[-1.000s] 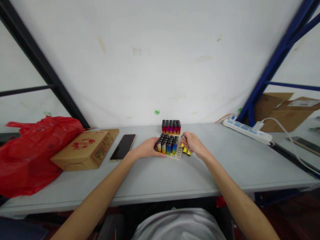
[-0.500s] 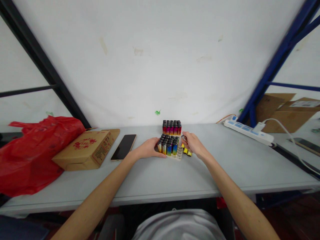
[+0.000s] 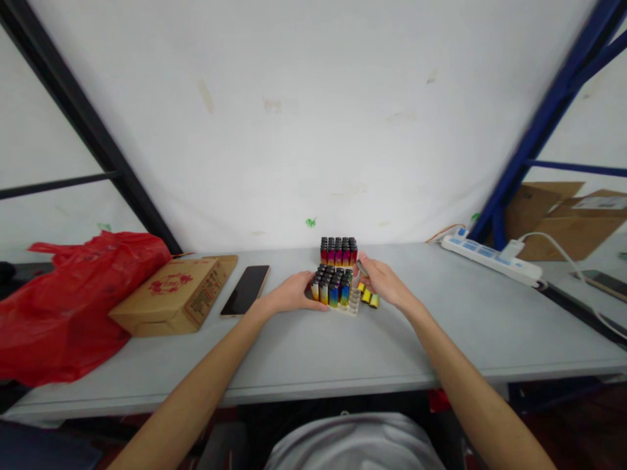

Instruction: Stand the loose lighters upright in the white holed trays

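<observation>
A pale tray point(image 3: 354, 304) with round slots holds several upright batteries point(image 3: 334, 288), black-topped with white, yellow and blue bodies. Bare slots show along its right side. My left hand point(image 3: 294, 292) curls around the tray's left side, thumb at the near edge and fingers behind the batteries. Above the tray's right side, my right hand point(image 3: 378, 277) pinches a single battery point(image 3: 361, 267), held tilted and partly hidden by the fingers. Just right of the tray, below that hand, a few yellow batteries point(image 3: 369, 297) lie on their sides. Behind stands a second block of red-purple batteries point(image 3: 339, 250).
A black phone point(image 3: 246, 290) lies left of my left hand. Further left are a cardboard box point(image 3: 164, 294) and a red plastic bag point(image 3: 73, 307). A white power strip point(image 3: 491, 256) with a cable sits at the right, before an open carton point(image 3: 553, 222). A wall backs the table.
The battery in my right hand has tilted a little and now sits closer over the tray's bare slots. My left hand keeps its hold; the whole view has shifted slightly.
</observation>
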Demonstrator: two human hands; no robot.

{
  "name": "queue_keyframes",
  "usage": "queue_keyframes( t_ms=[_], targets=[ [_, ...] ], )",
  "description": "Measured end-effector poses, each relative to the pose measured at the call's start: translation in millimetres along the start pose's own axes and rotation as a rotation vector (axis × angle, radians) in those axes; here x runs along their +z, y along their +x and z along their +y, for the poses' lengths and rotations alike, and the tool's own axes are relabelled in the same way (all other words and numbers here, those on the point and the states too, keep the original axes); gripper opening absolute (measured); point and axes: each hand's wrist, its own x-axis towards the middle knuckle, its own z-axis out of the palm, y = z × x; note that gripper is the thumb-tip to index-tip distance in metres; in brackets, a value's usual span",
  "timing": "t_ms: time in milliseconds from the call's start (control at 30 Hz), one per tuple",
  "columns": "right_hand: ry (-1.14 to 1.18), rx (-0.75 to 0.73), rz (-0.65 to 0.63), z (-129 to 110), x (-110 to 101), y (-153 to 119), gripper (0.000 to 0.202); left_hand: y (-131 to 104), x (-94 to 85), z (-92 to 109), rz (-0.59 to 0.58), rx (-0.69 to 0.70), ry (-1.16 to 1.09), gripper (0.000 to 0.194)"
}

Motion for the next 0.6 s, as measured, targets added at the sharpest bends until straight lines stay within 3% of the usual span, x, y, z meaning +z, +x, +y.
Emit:
queue_keyframes(
  t_ms=[100, 267, 467, 600],
  targets=[
    [-0.048, -0.121, -0.006, -12.4, -14.6, -7.7, 0.056, 0.1, 0.0, 0.2, -0.004, 0.001, -0.008, 0.073],
    [-0.132, -0.228, -0.158, -30.5, -34.2, -19.8, 0.038, -0.3, -1.7, 3.4, -0.003, -0.015, -0.001, 0.075],
    [-0.332, -0.321, -0.135, -31.2, -31.6, -19.6, 0.029, -0.6, -1.2, 3.1, -0.002, -0.023, -0.018, 0.074],
    [-0.386, -0.222, -0.163, -33.6, -23.3, -17.7, 0.027, -0.1, -0.1, 1.1, 0.005, -0.017, -0.007, 0.073]
  ],
)
